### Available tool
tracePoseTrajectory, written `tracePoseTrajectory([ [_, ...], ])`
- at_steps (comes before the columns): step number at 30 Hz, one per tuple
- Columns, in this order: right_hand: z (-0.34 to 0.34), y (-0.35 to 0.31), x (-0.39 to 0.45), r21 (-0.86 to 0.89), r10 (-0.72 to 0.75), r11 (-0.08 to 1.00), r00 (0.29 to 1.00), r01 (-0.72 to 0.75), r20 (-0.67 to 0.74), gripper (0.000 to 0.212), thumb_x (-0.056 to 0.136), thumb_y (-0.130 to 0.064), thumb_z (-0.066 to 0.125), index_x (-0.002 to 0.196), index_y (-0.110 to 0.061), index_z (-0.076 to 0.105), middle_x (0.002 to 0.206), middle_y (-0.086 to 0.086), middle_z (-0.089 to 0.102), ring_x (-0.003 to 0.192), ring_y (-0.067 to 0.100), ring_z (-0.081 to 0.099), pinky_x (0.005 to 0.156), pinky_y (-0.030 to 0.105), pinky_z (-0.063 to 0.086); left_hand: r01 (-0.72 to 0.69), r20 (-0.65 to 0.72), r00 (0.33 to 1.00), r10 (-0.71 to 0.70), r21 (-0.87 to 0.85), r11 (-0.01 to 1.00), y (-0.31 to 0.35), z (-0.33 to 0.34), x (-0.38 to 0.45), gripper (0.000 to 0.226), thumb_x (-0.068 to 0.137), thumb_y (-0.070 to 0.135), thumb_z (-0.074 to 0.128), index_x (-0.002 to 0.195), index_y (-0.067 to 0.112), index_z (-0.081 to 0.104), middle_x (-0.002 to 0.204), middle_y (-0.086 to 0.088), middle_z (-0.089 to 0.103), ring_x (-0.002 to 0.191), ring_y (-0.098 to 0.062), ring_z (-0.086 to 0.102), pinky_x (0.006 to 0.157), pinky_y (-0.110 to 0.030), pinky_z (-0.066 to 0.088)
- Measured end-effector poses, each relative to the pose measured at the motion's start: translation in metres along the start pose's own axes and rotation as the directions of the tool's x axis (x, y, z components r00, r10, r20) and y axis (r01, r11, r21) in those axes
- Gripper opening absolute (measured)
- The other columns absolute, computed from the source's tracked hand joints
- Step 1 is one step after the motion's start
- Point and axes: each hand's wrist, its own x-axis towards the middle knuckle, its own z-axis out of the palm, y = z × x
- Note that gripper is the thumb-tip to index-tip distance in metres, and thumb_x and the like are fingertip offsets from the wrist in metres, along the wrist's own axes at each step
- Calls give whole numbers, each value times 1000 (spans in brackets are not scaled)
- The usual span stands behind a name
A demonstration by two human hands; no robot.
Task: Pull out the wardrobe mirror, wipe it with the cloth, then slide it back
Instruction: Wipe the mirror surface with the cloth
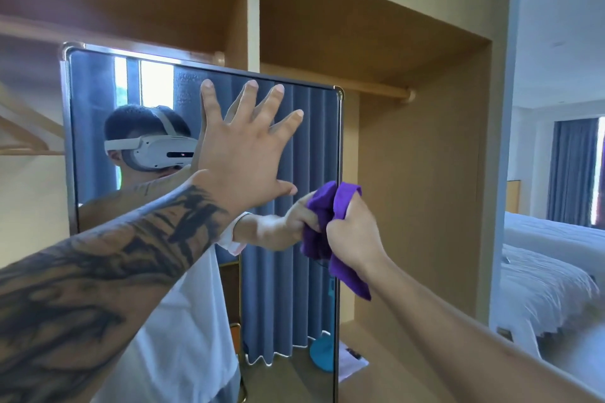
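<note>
While your left hand (pixel 242 154) is pressing flat with fingers spread against the tall metal-framed wardrobe mirror (pixel 304 141), your right hand (pixel 355 232) is gripping the crumpled purple cloth (pixel 343 203) just below and right of it, at the mirror's right edge.

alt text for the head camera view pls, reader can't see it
A person's left hand lies flat, fingers spread, on a pulled-out wardrobe mirror while the right hand grips a purple cloth at the mirror's right edge. A bed shows at right.
</note>
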Motion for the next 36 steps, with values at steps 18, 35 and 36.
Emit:
tracePoseTrajectory([
  [18, 0, -28, 38, -47, -116, 993, 981, 110, -153, 40, 55, -12, 38, 91, -26, 48, 87, -4, 62, 76, 15, 64, 54, 26, 49, 25, 6, 1000, -25, -59, 998, 2, -1, -1, 118, 65, 101, 47, 165, 42, 21, 177, -6, 14, 161, -40, 13, 116, -83, 7],
  [35, -30, -100, 88, -119, -165, 982, 974, 148, -153, 43, 75, -2, 47, 115, -16, 50, 110, 4, 62, 104, 31, 61, 89, 45, 55, 50, 40, 998, -46, -92, 995, 4, -4, -1, 114, 71, 94, 54, 165, 43, 17, 178, -5, 9, 163, -38, 7, 116, -80, -1],
  [36, -26, -95, 84, -127, -170, 981, 970, 149, -171, 44, 74, -2, 47, 115, -17, 50, 110, 4, 62, 103, 31, 61, 85, 44, 55, 50, 39, 998, -46, -94, 994, 4, -4, -2, 114, 71, 95, 54, 165, 43, 18, 178, -5, 9, 163, -38, 7, 117, -81, -1],
])
